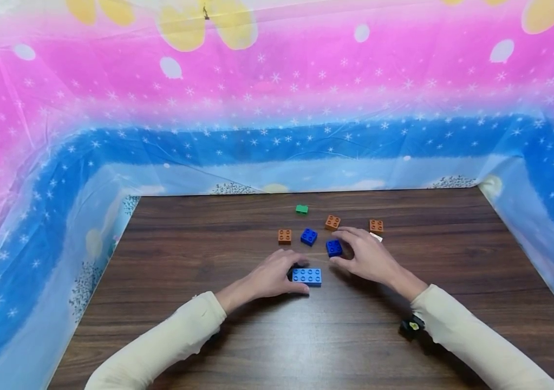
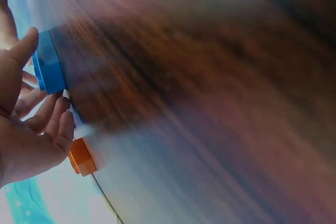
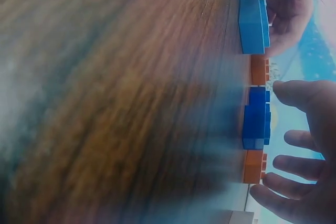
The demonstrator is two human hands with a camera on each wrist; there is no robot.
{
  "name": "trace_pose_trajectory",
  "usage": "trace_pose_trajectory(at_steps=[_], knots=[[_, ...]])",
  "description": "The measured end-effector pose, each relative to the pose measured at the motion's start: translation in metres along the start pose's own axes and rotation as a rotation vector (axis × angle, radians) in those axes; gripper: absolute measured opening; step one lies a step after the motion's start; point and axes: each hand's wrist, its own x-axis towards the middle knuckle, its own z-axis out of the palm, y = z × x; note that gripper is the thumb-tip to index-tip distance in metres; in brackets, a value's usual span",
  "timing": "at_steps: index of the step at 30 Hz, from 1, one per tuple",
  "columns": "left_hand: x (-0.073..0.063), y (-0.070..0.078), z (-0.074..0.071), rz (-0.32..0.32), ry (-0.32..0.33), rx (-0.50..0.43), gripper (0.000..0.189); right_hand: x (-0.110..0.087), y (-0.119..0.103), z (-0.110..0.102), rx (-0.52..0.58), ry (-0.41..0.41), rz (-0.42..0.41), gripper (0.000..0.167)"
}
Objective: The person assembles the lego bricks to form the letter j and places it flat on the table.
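A light blue eight-stud toy brick (image 1: 307, 277) lies studs-up on the table. My left hand (image 1: 277, 273) reaches round its left end, thumb along the near side and loosely bent fingers behind. In the left wrist view this brick (image 2: 51, 64) shows beyond the thumb. My right hand (image 1: 366, 253) hovers beside a dark blue four-stud brick (image 1: 334, 248), which sits between thumb and forefinger. Its fingers are spread in the right wrist view, with the dark blue brick (image 3: 254, 127) in front of them. Another dark blue brick (image 1: 308, 236) stands just to the left.
Orange four-stud bricks stand behind the hands: one at left (image 1: 284, 236), one in the middle (image 1: 332, 222), one at right (image 1: 376, 225). A green brick (image 1: 301, 209) is farthest back. A white piece (image 1: 376, 237) is partly hidden by the right hand. A patterned cloth (image 1: 277, 141) surrounds the wooden table (image 1: 184, 238).
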Motion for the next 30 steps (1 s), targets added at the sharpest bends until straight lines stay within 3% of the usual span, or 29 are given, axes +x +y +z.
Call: trace_pose_trajectory(at_steps=[13,30], knots=[[0.009,-0.001,0.003,0.007,-0.008,0.041,0.045,0.006,0.001,0.007,0.046,-0.02,-0.032,0.06],[0.024,-0.004,0.002,0.006,0.047,0.022,0.044,0.011,0.001,0.009,0.043,-0.039,-0.042,0.053]])
